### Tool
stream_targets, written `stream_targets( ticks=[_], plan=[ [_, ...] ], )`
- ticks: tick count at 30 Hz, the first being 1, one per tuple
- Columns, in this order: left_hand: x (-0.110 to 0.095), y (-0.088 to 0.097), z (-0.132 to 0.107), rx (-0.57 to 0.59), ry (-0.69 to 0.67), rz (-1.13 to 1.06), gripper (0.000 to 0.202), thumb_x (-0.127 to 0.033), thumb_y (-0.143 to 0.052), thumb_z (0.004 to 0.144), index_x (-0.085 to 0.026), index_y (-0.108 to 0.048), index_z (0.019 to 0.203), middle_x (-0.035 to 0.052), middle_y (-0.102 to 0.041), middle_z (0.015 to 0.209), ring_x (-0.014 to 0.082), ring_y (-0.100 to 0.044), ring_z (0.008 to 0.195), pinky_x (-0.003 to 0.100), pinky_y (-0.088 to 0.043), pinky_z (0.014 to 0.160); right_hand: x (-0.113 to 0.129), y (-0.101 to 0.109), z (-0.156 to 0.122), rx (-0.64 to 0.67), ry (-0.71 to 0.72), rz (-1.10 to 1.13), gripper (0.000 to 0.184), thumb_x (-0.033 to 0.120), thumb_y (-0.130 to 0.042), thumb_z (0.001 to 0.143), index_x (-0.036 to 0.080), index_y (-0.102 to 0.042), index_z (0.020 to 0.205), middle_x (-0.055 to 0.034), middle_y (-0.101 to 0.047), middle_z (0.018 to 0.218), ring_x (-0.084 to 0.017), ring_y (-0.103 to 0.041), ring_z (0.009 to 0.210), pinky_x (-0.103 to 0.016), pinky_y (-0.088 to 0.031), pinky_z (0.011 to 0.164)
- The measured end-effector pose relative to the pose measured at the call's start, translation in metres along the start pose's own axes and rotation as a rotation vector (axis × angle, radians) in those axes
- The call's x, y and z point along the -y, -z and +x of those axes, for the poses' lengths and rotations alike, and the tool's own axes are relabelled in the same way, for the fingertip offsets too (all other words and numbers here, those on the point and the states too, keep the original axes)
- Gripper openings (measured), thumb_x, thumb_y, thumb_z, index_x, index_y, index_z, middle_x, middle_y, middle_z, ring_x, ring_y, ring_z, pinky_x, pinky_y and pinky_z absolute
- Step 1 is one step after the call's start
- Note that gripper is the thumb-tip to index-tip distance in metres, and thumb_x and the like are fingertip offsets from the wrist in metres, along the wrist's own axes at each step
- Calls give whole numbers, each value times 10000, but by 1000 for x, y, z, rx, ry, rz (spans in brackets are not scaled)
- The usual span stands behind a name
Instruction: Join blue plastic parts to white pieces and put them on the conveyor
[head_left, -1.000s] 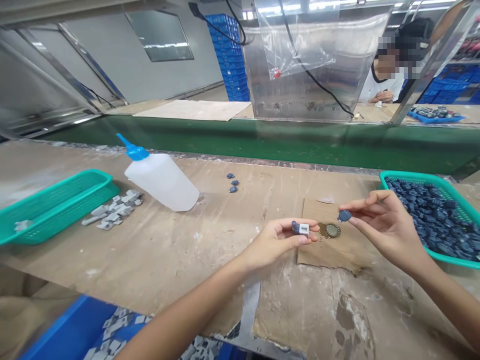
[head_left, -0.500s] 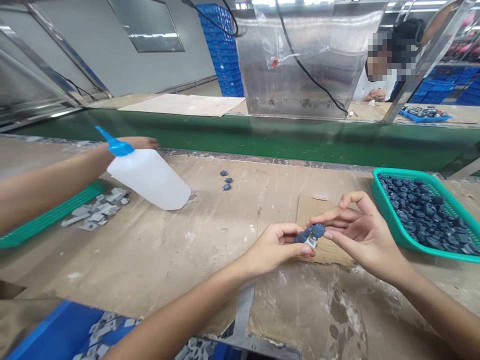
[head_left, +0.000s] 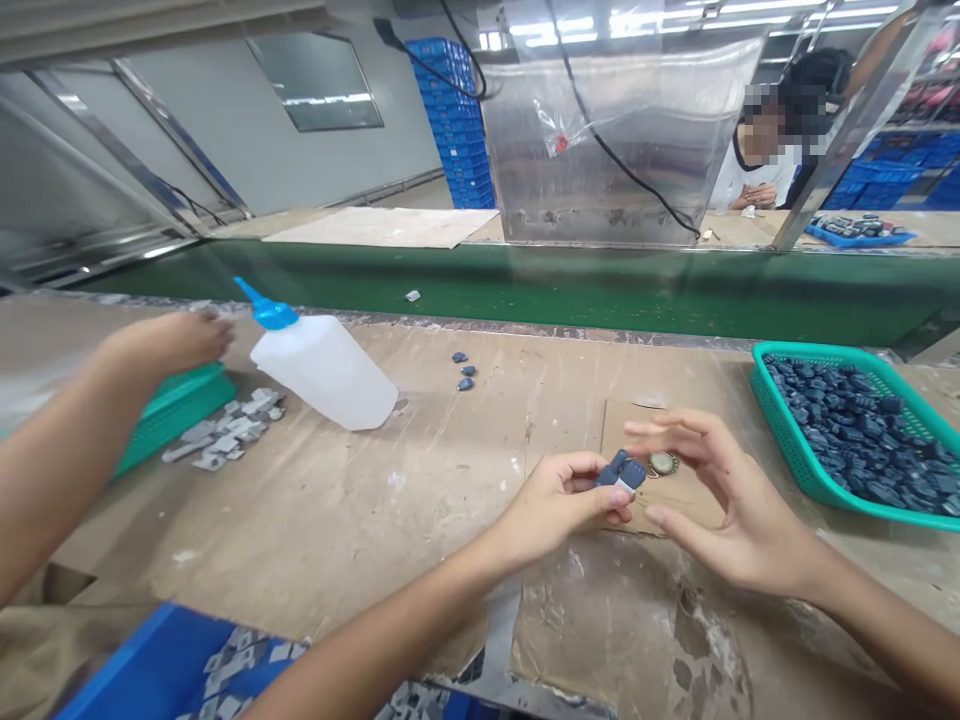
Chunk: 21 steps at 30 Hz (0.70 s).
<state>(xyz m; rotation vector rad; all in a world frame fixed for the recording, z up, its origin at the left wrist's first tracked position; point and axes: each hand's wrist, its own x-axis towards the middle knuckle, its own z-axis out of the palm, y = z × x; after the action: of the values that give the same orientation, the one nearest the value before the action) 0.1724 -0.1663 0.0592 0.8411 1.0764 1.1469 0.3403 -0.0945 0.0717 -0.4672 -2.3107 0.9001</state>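
My left hand (head_left: 555, 500) pinches a small assembled part (head_left: 621, 472), dark blue pieces on a grey-white block, just above a cardboard scrap (head_left: 664, 470). My right hand (head_left: 720, 500) hovers just right of it with fingers spread and nothing in them. A small round dab of glue in a cap (head_left: 663, 462) lies on the cardboard behind the part. To the right, a teal basket (head_left: 780, 440) holds several dark blue pieces (head_left: 855, 420).
A co-worker's arm and hand (head_left: 161, 345) reach in from the left above a second teal basket (head_left: 176, 405). Grey blocks (head_left: 225, 430) lie next to a tipped white squeeze bottle (head_left: 322, 365). Three blue pieces (head_left: 463, 369) lie loose. A green conveyor (head_left: 600, 285) runs behind.
My right hand brought a blue piece onto the part in my left hand, then let go and opened. A co-worker's arm came in from the left and drew back toward the left basket.
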Motion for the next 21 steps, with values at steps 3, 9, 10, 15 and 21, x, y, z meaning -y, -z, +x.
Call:
stream_targets(
  ticks=[3,9,10,15,21],
  plan=[
    [-7,-1,-3,-40,13,93,202,-270,-710,615,-115,-591,670,8,-602,637,107,-549,619,225,-430,643,3,4,8,41,162,-398,686,422,-594,738,133,-300,1287,-190,-433,1242,-329,-394,1152,-521,-371,925],
    [-11,-20,-6,-56,-29,136,215,-276,-706,596,-126,-552,608,-23,-544,597,89,-496,587,206,-388,606,3,-1,13,-79,376,-750,209,358,-518,701,171,-547,613,-84,-502,589,-270,-484,696,-525,-398,821],
    [-12,-25,-6,-40,-39,136,211,-272,-701,599,-126,-547,599,-27,-531,586,85,-487,581,205,-383,605,2,-1,10,-97,406,-767,201,341,-501,699,184,-529,576,-63,-459,542,-242,-452,627,-505,-416,788],
    [-9,-46,0,19,-40,188,195,-265,-666,631,-117,-540,622,-31,-496,603,73,-452,580,187,-348,571,-6,7,-6,-96,440,-766,227,307,-427,729,183,-514,560,-52,-426,522,-210,-407,555,-444,-446,672],
    [-21,-30,79,125,-170,562,102,-224,-587,706,-128,-565,733,-2,-555,696,99,-513,642,206,-395,618,-53,70,-22,-65,83,-898,713,465,-527,769,157,-260,1353,-185,-280,1353,-406,-252,1223,-598,-302,912]
  ],
)
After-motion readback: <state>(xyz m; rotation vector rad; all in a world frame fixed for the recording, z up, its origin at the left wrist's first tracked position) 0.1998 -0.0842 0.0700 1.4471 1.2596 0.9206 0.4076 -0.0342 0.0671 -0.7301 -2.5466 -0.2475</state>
